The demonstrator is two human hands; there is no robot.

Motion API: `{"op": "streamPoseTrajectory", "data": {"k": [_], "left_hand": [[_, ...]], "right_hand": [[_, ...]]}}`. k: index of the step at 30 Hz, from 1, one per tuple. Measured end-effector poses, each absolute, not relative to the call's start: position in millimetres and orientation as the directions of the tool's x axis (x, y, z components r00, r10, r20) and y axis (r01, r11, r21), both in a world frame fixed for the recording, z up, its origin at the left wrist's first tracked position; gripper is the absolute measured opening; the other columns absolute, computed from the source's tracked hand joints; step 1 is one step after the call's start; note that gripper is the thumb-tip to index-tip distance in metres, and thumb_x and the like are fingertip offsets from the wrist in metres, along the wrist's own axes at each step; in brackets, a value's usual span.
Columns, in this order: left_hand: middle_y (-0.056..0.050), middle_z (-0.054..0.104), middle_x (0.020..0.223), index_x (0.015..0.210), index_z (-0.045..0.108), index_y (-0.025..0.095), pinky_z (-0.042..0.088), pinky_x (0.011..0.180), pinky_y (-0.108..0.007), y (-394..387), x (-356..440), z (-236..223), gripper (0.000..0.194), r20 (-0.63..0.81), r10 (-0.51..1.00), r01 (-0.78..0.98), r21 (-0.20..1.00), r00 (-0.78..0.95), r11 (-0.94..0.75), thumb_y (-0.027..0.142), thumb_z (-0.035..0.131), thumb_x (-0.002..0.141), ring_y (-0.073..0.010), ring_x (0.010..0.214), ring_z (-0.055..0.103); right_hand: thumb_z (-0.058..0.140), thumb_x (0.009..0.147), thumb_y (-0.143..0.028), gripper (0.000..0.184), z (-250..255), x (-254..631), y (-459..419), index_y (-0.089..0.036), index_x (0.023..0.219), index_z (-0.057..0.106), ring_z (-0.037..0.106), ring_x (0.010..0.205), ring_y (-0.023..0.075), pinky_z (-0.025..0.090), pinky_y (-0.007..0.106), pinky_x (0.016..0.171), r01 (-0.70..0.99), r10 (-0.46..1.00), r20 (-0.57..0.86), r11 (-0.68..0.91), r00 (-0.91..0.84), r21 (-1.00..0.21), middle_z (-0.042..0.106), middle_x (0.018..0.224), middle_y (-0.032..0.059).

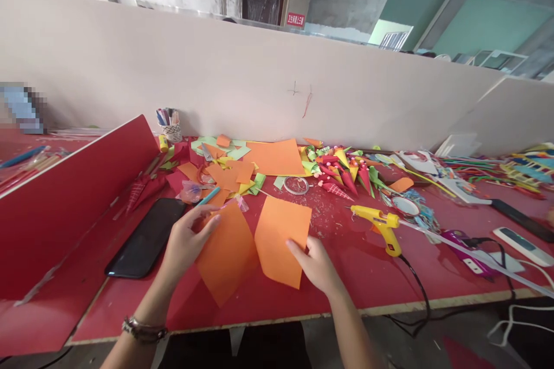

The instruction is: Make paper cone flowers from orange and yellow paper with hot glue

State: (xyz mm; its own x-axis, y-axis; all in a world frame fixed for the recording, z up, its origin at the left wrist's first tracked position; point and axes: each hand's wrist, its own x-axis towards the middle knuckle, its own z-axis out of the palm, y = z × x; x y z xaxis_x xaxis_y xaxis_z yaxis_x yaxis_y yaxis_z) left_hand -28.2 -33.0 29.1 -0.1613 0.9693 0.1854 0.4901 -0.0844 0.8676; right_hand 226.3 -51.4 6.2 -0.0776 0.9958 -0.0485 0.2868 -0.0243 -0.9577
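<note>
On the left, a red board stands on edge along the red worktop, and a black phone lies beside it, slanting away to the right. Next comes the left hand, wearing bracelets at the wrist, with thumb and forefinger parted over the upper left of the first orange sheet; whether it touches the paper I cannot tell.

That sheet lies on the worktop in front of the person, its long axis running away from them, leaning slightly right, with one corner pointing at the near edge. It is plain, smooth and deep orange.

Just to its right, the second orange sheet is brighter, unmarked and many-sided, with a straight right side and an angled left side. Its long axis also runs near to far, tilting a touch right at the top. The right hand pinches its right side, thumb on top.

Farther right, a yellow glue gun lies with its nozzle pointing left.
</note>
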Motion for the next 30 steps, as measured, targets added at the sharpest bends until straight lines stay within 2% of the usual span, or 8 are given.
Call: {"op": "streamPoseTrajectory", "data": {"k": [3, 5, 7, 10, 12, 14, 19, 30], "left_hand": [[-0.005, 0.058, 0.094, 0.116, 0.046, 0.019, 0.045, 0.066, -0.021, -35.4, -32.2, 22.6, 0.057, 0.018, 0.984, 0.147, 0.989, -0.179, 0.009, 0.042, 0.058, 0.066, -0.0164, 0.084, 0.055], [-0.008, 0.058, 0.103, 0.120, 0.044, 0.019, 0.046, 0.069, -0.024, -39.0, -27.8, 16.7, 0.062, -0.130, 0.972, -0.072, 0.990, -0.196, 0.117, 0.042, 0.060, 0.064, -0.0180, 0.088, 0.057], [-0.010, 0.061, 0.100, 0.115, 0.049, 0.015, 0.047, 0.070, -0.026, -43.9, -17.1, 10.4, 0.060, -0.210, 0.960, -0.206, 0.963, -0.183, 0.172, 0.040, 0.063, 0.062, -0.0192, 0.085, 0.059], [-0.011, 0.065, 0.090, 0.095, 0.061, 0.011, 0.048, 0.069, -0.028, -51.5, 2.8, 3.3, 0.045, -0.277, 0.956, -0.168, 0.951, -0.091, 0.260, 0.043, 0.062, 0.064, -0.0217, 0.082, 0.060], [-0.010, 0.067, 0.079, 0.083, 0.063, 0.010, 0.048, 0.062, -0.026, -54.9, 12.9, 1.8, 0.042, -0.313, 0.933, -0.092, 0.949, -0.178, 0.301, 0.048, 0.060, 0.065, -0.0215, 0.074, 0.061], [-0.007, 0.066, 0.070, 0.077, 0.062, 0.010, 0.047, 0.053, -0.023, -56.3, 18.3, 3.4, 0.045, -0.261, 0.929, -0.010, 0.964, -0.262, 0.267, 0.052, 0.055, 0.066, -0.0205, 0.066, 0.061], [-0.005, 0.064, 0.066, 0.076, 0.061, 0.009, 0.043, 0.044, -0.020, -55.9, 16.2, 17.7, 0.048, -0.120, 0.919, 0.105, 0.980, -0.375, 0.171, 0.055, 0.054, 0.064, -0.0200, 0.062, 0.059], [-0.005, 0.066, 0.065, 0.092, 0.059, 0.012, 0.048, 0.047, -0.025, -53.3, -29.3, 29.1, 0.040, -0.190, 0.854, 0.057, 0.967, -0.485, 0.247, 0.045, 0.054, 0.070, -0.0198, 0.057, 0.062]], "right_hand": [[0.049, 0.075, -0.044, 0.033, 2.0, 223.6, -50.6, -0.013, 0.079, 0.062, 0.060, 0.069, 0.0202, 0.045, 0.027, 0.056, 0.315, 0.999, -0.027, -0.040, 0.048, -0.948, 0.066, 0.077, 0.0068], [0.049, 0.075, -0.044, 0.033, 2.4, 220.4, -49.0, -0.013, 0.079, 0.061, 0.060, 0.070, 0.0201, 0.046, 0.027, 0.058, 0.280, 0.989, 0.004, -0.037, 0.146, -0.959, 0.067, 0.079, 0.0076], [0.050, 0.074, -0.044, 0.032, 4.7, 215.8, -48.3, -0.014, 0.078, 0.060, 0.060, 0.073, 0.0206, 0.047, 0.028, 0.062, 0.235, 0.971, 0.024, -0.033, 0.238, -0.972, 0.067, 0.080, 0.0084], [0.050, 0.074, -0.043, 0.031, 8.2, 207.7, -49.3, -0.015, 0.079, 0.061, 0.061, 0.080, 0.0217, 0.047, 0.029, 0.068, 0.180, 0.953, 0.060, 0.006, 0.296, -0.984, 0.067, 0.085, 0.0092], [0.050, 0.074, -0.044, 0.031, 9.8, 203.7, -50.3, -0.015, 0.076, 0.061, 0.061, 0.081, 0.0225, 0.047, 0.029, 0.068, 0.178, 0.954, 0.077, 0.025, 0.290, -0.984, 0.067, 0.085, 0.0099], [0.050, 0.074, -0.044, 0.032, 11.1, 202.4, -50.3, -0.014, 0.076, 0.062, 0.061, 0.081, 0.0232, 0.047, 0.029, 0.066, 0.182, 0.955, 0.085, 0.034, 0.284, -0.983, 0.067, 0.083, 0.0107], [0.051, 0.074, -0.042, 0.035, 14.2, 211.2, -45.4, -0.012, 0.087, 0.062, 0.060, 0.081, 0.0230, 0.048, 0.030, 0.065, 0.156, 0.942, 0.095, 0.046, 0.322, -0.987, 0.067, 0.085, 0.0102], [0.054, 0.070, -0.047, 0.042, 10.9, 252.1, -35.5, -0.012, 0.092, 0.061, 0.059, 0.088, 0.0245, 0.047, 0.031, 0.068, 0.048, 0.852, 0.041, 0.019, 0.522, -0.999, 0.065, 0.097, 0.0114]]}}
